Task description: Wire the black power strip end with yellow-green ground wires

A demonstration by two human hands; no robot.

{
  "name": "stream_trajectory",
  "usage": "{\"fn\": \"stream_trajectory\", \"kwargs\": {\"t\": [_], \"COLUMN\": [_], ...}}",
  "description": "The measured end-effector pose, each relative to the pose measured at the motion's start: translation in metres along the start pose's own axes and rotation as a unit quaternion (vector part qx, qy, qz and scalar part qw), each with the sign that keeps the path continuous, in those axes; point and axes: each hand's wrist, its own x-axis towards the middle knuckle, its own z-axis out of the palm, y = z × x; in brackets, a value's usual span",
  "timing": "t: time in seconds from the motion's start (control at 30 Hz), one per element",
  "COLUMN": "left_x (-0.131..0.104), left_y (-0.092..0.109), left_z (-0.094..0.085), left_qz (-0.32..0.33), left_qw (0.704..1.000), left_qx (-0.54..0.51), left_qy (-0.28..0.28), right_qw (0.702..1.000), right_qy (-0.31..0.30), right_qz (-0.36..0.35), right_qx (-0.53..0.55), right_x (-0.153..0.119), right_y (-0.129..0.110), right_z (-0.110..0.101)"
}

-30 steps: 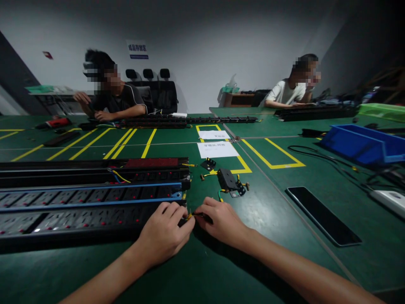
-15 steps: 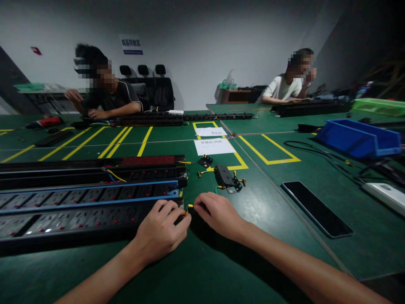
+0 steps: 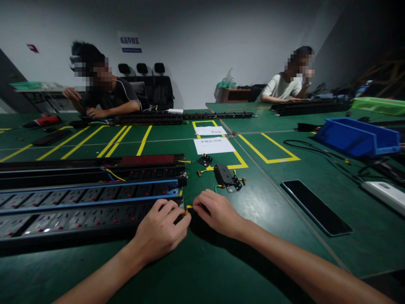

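At the near end of a black power strip [image 3: 85, 217] lined with sockets and small red parts, my left hand [image 3: 164, 228] is closed in a pinch on a short yellow wire [image 3: 186, 213]. Opposite it, my right hand [image 3: 218, 213] pinches a small yellow-sleeved wire end [image 3: 190, 207], its fingertips almost meeting the left ones. How the two yellow pieces join cannot be made out. Just beyond the right hand lies a black module [image 3: 224, 175] with yellow and green wires and a bracket attached.
More strips, one blue-edged [image 3: 177, 192], lie to the left. A phone [image 3: 316, 207], a white box [image 3: 386, 194], black cables and a blue bin [image 3: 357, 137] are at the right. Paper labels [image 3: 213, 146] lie ahead. Two people sit across the green table [image 3: 202, 270].
My right hand has shifted very slightly left, bringing its yellow wire end closer to the left fingertips. The left hand keeps its pinch.
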Motion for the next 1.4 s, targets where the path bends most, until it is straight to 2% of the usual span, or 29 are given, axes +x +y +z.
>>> {"fn": "stream_trajectory", "kwargs": {"t": [0.2,0.4,0.7,1.03,1.13,1.23,1.33,1.4], "left_x": [0.001,0.002,0.000,0.000,-0.001,-0.001,-0.001,-0.001], "left_y": [-0.001,0.000,0.000,-0.001,-0.001,0.000,0.000,0.001], "left_z": [-0.001,-0.001,0.000,0.000,-0.001,-0.001,-0.001,-0.002], "left_qz": [0.005,0.002,0.001,0.008,0.005,-0.004,-0.015,-0.026], "left_qw": [1.000,1.000,1.000,1.000,1.000,1.000,1.000,0.999], "left_qx": [-0.006,-0.011,-0.013,-0.008,-0.009,-0.011,-0.012,-0.010], "left_qy": [-0.007,-0.006,-0.011,-0.008,-0.012,-0.015,-0.017,-0.018], "right_qw": [1.000,1.000,0.994,0.992,0.976,0.943,0.920,0.915], "right_qy": [-0.005,-0.005,-0.009,0.010,0.006,0.040,0.058,0.056], "right_qz": [-0.012,0.024,0.082,0.074,0.107,0.152,0.181,0.186], "right_qx": [0.000,0.007,0.079,0.099,0.191,0.294,0.342,0.353], "right_x": [0.000,0.002,0.003,0.003,0.005,0.009,0.011,0.012], "right_y": [-0.002,-0.003,-0.007,-0.006,-0.001,0.009,0.015,0.017], "right_z": [-0.002,0.001,0.005,0.004,0.001,-0.002,-0.002,-0.001]}}
